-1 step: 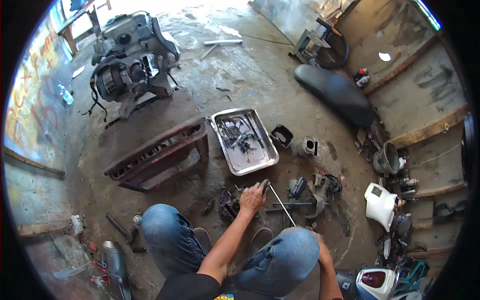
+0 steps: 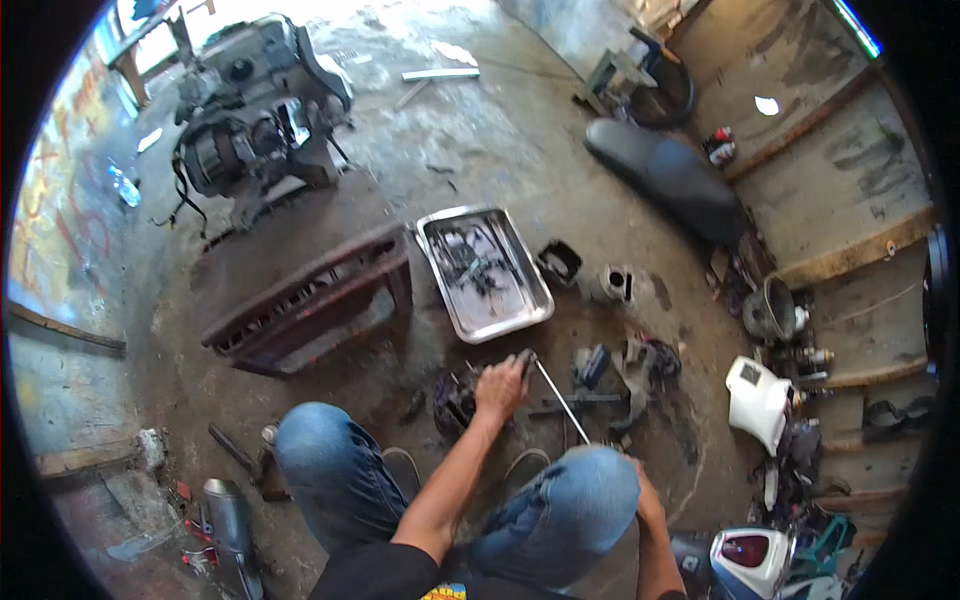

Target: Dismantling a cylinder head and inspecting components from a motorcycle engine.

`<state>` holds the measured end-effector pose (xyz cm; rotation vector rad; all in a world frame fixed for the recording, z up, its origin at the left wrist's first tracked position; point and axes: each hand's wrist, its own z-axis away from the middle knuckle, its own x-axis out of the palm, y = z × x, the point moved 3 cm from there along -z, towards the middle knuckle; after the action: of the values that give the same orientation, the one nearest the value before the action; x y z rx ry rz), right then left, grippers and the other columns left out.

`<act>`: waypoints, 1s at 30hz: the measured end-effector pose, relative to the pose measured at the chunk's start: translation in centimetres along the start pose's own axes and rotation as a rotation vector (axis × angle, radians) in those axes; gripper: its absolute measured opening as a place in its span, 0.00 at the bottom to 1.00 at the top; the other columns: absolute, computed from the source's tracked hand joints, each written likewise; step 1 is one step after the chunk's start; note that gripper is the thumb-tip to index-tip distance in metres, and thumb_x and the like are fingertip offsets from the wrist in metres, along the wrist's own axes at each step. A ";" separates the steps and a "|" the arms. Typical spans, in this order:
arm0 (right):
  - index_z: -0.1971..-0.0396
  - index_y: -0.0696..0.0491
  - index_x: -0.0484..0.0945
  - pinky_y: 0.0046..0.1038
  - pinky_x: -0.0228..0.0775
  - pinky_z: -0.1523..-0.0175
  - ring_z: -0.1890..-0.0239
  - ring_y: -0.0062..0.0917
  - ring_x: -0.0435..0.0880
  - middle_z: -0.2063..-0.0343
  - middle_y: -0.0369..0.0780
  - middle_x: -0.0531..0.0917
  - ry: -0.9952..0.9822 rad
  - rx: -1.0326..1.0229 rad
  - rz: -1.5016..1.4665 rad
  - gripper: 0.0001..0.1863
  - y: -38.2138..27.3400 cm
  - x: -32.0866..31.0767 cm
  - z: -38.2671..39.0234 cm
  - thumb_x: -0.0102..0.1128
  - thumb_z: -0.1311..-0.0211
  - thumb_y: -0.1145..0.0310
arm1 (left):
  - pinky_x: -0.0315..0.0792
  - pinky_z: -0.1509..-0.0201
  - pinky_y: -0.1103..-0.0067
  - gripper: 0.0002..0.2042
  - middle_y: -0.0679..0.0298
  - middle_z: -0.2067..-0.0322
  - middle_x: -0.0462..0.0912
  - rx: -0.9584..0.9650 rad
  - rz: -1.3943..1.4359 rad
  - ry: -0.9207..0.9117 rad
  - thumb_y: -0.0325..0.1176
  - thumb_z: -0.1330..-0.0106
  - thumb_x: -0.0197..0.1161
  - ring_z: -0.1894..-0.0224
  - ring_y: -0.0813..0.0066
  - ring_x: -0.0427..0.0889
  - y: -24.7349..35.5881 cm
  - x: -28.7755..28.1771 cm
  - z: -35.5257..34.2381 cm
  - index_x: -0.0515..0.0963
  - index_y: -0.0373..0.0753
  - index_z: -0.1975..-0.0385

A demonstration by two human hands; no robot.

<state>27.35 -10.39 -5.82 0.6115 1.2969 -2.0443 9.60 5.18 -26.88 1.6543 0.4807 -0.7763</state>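
Observation:
My left hand [image 2: 500, 390] is closed in front of my knees, its fingers around a small dark part [image 2: 526, 357]. Right beside these fingertips starts a thin shiny metal rod [image 2: 563, 401], which slants down toward my right knee. My right hand [image 2: 648, 490] is beside that knee; the knee hides its fingers, so whether it holds the rod's lower end cannot be seen. Under my left hand lies a dark mechanical part [image 2: 453, 404] on the floor. Beyond it, a metal tray [image 2: 508, 328] holds several small dark parts and bolts.
A maroon grille-like frame [image 2: 300, 335] stands left of the tray, with an engine [image 2: 240, 150] behind it. Right of the tray lie a black housing [image 2: 559, 263] and a metal cylinder [image 2: 612, 284]. A motorcycle seat [image 2: 665, 180], bucket [image 2: 768, 308] and white fairing [image 2: 757, 402] line the right wall.
The view has shifted slightly, so the scene appears a little higher and farther left. My hands and the rod keep nearly the same pose.

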 end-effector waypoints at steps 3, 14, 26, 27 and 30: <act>0.44 0.58 0.75 0.36 0.69 0.41 0.46 0.45 0.79 0.47 0.54 0.79 -0.080 0.036 0.049 0.29 -2.6 -1.0 -0.9 0.58 0.42 0.57 | 0.74 0.61 0.66 0.16 0.59 0.65 0.81 -0.009 -0.003 -0.008 0.44 0.31 0.55 0.65 0.59 0.83 0.2 -0.5 -0.2 0.76 0.44 0.49; 0.49 0.61 0.75 0.37 0.67 0.41 0.47 0.46 0.77 0.49 0.52 0.79 -0.194 0.176 0.221 0.24 0.7 -0.5 -1.4 0.56 0.39 0.59 | 0.76 0.62 0.64 0.16 0.56 0.67 0.83 -0.004 0.045 0.089 0.44 0.31 0.56 0.68 0.54 0.83 -0.8 -0.7 0.9 0.77 0.38 0.55; 0.49 0.57 0.75 0.36 0.59 0.37 0.43 0.40 0.70 0.50 0.48 0.76 0.079 -0.030 -0.200 0.23 16.4 2.6 0.6 0.58 0.40 0.59 | 0.76 0.62 0.60 0.15 0.51 0.75 0.83 -0.023 0.102 0.002 0.43 0.32 0.57 0.68 0.51 0.83 -0.1 -0.4 0.3 0.74 0.36 0.59; 0.49 0.57 0.75 0.36 0.59 0.37 0.43 0.40 0.70 0.50 0.48 0.76 0.074 -0.024 -0.204 0.23 15.8 2.8 0.3 0.57 0.39 0.59 | 0.76 0.62 0.60 0.15 0.51 0.74 0.83 -0.072 0.106 -0.025 0.44 0.33 0.59 0.68 0.50 0.83 -0.2 -0.9 0.5 0.73 0.36 0.58; 0.48 0.57 0.75 0.36 0.59 0.36 0.43 0.40 0.70 0.50 0.48 0.76 0.072 -0.003 -0.207 0.23 14.0 3.1 0.5 0.56 0.38 0.59 | 0.76 0.62 0.59 0.16 0.52 0.72 0.83 -0.100 0.125 -0.030 0.45 0.34 0.61 0.67 0.50 0.83 -0.1 -1.1 0.4 0.74 0.38 0.58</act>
<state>35.23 -16.08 -16.31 0.5745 1.4579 -2.2031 8.61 4.95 -26.20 1.5615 0.3850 -0.6735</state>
